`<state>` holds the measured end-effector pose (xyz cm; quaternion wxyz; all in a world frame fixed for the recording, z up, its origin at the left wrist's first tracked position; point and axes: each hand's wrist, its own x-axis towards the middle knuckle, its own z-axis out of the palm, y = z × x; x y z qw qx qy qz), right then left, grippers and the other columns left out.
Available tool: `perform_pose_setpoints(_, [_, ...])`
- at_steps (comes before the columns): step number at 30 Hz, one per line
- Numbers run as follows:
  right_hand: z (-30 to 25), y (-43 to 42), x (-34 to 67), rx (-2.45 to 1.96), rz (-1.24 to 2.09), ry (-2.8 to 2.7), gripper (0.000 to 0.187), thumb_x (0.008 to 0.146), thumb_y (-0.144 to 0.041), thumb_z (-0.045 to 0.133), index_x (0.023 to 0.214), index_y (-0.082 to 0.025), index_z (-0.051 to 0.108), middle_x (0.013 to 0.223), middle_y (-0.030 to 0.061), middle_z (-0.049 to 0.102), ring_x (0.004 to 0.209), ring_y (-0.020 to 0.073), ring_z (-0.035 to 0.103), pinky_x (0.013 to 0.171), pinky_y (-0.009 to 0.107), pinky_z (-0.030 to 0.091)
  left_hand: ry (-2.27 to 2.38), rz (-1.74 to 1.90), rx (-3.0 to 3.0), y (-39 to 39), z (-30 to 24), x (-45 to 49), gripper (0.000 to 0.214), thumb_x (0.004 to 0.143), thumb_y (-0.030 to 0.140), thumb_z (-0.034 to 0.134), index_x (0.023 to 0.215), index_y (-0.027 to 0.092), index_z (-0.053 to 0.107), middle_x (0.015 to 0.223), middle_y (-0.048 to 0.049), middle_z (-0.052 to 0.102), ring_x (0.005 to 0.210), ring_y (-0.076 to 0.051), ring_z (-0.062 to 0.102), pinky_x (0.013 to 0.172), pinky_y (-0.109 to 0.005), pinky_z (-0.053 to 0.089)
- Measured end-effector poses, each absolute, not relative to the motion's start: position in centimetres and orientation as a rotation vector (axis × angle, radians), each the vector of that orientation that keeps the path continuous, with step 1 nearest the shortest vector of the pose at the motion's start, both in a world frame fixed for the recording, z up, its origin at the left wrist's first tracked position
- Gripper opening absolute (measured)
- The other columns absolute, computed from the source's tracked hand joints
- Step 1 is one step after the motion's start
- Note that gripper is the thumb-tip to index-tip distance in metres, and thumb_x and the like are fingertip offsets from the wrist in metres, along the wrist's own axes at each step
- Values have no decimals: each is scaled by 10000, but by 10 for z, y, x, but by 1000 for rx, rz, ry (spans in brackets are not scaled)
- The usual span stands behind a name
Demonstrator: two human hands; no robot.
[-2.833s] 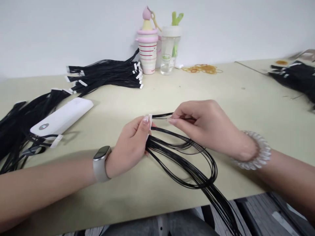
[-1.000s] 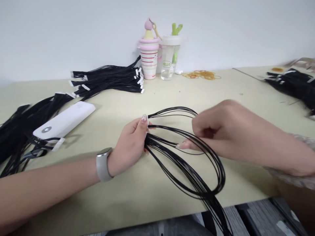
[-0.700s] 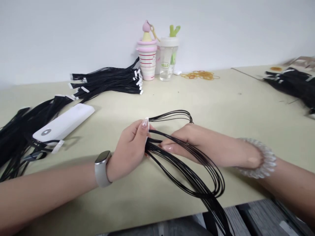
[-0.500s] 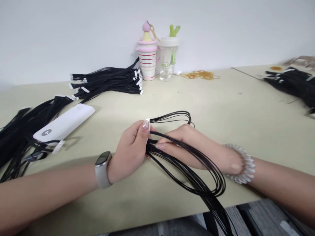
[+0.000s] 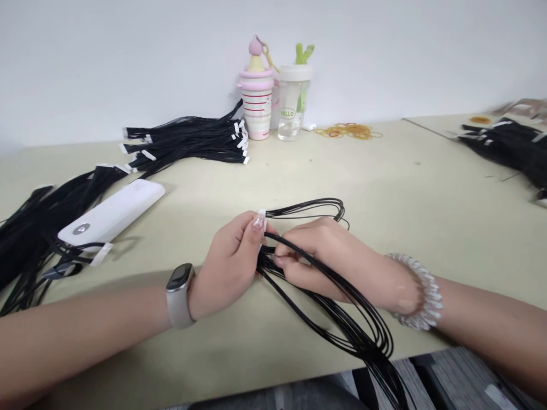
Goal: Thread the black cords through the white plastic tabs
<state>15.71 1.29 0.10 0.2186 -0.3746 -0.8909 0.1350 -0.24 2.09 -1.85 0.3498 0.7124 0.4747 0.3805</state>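
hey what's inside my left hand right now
Your left hand grips a slim white strip; part of its edge shows, with thin, glossy black wires leading away to the right. The rest of the strip is covered by your hand, so its full shape can't be seen.

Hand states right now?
Left hand: closed, holding white connector.
Right hand: thumb and finger closed at black wires; exact grip partly hidden.

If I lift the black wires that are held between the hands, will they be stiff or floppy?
The black wires would probably be floppy, since they look thin and bend into loops. They may spring slightly when pushed, as these loops form smooth, round curves. The overlapping strands might also tangle.
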Motion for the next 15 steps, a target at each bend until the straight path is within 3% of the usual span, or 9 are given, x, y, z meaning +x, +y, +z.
perform_pose_setpoints(4, [6, 14, 161, -1011, 486, -2530, 221, 790, -171, 381, 570, -149, 376, 556, -43, 377, 512, 50, 290, 512, 195, 241, 1207, 992, 1866, 22, -21, -3, 325, 877, 372, 297, 730, 174, 509, 573, 32, 445, 516, -80, 406, 479, -191, 335])
perform_pose_setpoints(9, [8, 15, 167, -988, 595, -2562, 347, 875, -302, 329, 562, -151, 333, 532, -50, 317, 498, 49, 243, 484, 194, 215, 1243, 1015, 1905, 23, -21, -3, 329, 881, 362, 294, 748, 170, 526, 619, 18, 496, 571, -90, 430, 529, -201, 351])
perform_pose_setpoints(15, [11, 15, 164, -937, 561, -2602, 292, 882, -244, 347, 609, -150, 393, 603, -32, 437, 539, 55, 333, 543, 203, 269, 1215, 1041, 1939, 21, -21, -3, 301, 883, 329, 308, 740, 176, 523, 618, 25, 507, 565, -86, 446, 526, -198, 354])
